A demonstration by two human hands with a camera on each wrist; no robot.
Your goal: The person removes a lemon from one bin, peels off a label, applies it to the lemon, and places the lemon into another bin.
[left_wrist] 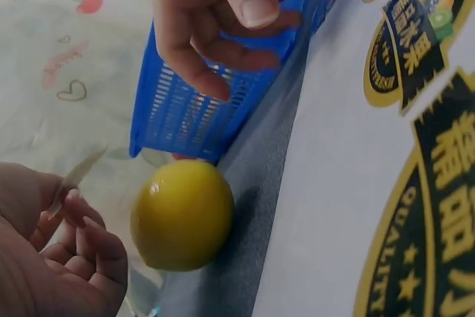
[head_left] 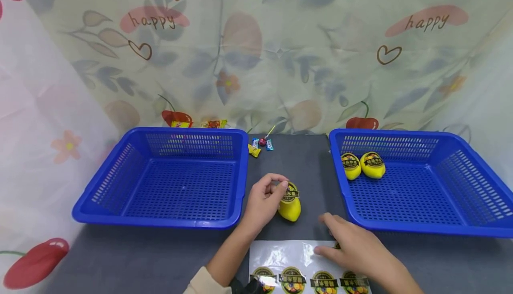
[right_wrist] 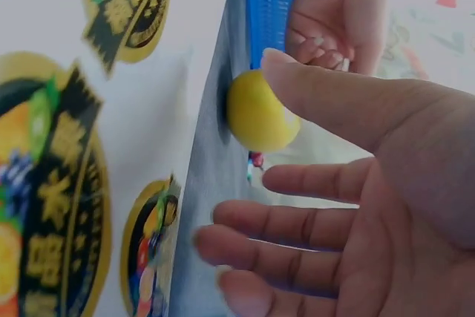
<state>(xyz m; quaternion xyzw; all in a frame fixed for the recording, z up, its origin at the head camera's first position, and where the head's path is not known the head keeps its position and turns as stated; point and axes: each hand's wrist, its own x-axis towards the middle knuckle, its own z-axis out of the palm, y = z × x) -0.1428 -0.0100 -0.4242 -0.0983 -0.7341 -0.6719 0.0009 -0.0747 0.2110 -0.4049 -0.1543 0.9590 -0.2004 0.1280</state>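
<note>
A black-and-gold fruit sticker [head_left: 291, 193] is pinched between the thumb and fingertips of my left hand [head_left: 262, 202]. In the left wrist view this sticker [left_wrist: 87, 167] shows nearly edge-on. A yellow lemon [head_left: 290, 211] sits on the dark table, overlapped by the sticker in the head view; the left wrist view shows the lemon [left_wrist: 183, 215] apart from the fingers. My right hand [head_left: 354, 242] hovers above the right part of a white sticker sheet [head_left: 286, 254], its fingers spread and holding nothing, as the right wrist view shows.
A blue basket [head_left: 236, 223] stands at left. The blue basket [head_left: 401, 229] at right holds two lemons [head_left: 372, 165] with stickers on them. Wrapped candies [head_left: 254, 151] and a lollipop [head_left: 262, 142] lie at the back between the baskets. A patterned curtain [head_left: 276, 62] closes off the rear.
</note>
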